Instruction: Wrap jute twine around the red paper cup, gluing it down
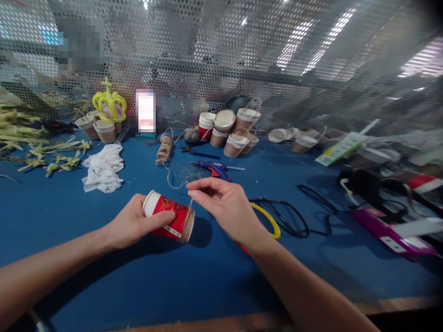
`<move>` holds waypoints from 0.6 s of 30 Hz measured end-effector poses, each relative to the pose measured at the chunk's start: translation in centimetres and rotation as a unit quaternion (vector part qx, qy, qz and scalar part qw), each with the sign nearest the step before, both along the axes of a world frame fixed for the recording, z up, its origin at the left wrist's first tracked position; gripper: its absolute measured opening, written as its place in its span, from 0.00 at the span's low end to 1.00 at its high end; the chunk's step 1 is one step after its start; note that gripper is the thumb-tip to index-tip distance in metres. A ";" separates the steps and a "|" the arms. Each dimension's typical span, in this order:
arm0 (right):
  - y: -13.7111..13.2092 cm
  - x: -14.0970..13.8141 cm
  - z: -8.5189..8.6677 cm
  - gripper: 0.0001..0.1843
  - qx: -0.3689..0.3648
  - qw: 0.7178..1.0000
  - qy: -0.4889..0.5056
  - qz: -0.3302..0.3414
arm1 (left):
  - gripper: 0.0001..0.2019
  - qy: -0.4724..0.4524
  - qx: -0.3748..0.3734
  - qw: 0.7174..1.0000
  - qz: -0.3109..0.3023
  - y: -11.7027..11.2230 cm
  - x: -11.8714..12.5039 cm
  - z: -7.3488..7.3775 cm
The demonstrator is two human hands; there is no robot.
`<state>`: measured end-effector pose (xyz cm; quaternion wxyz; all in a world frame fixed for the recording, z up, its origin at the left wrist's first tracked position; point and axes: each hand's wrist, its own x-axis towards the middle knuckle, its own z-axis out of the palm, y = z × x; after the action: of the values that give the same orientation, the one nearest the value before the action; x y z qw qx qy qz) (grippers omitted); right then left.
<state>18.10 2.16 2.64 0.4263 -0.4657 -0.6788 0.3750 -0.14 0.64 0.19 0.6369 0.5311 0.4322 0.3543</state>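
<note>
Your left hand (pixel 133 220) is clasping the cup (pixel 180 214), likely light and crushable, near its rim; your right hand (pixel 228 207) is pinching flexible-looking twine (pixel 188 227).

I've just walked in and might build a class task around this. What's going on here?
A person's left hand holds a red-and-white paper cup tipped over on its side. The right hand pinches a strand of twine near it. Twine already circles the cup's far end from the left hand, while most of its side is uncovered. The strand leads back to a twine bundle on the blue table. A glue gun lies beyond the right hand.
</note>
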 end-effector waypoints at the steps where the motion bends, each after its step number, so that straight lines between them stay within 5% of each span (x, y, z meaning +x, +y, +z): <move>1: 0.0 0.0 -0.1 0.04 -0.005 1.000 0.000 0.004 | 0.09 0.004 0.006 1.000 0.001 0.0 0.0 0.0; 18: 0.0 -0.2 -0.5 0.04 -0.079 0.996 0.024 0.045 | 0.11 0.091 0.160 0.983 -0.021 -0.5 -0.4 -0.4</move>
<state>17.92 2.16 2.17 0.3874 -0.4577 -0.6570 0.4569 -0.59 0.13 -0.18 0.5087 0.6653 0.4150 0.3556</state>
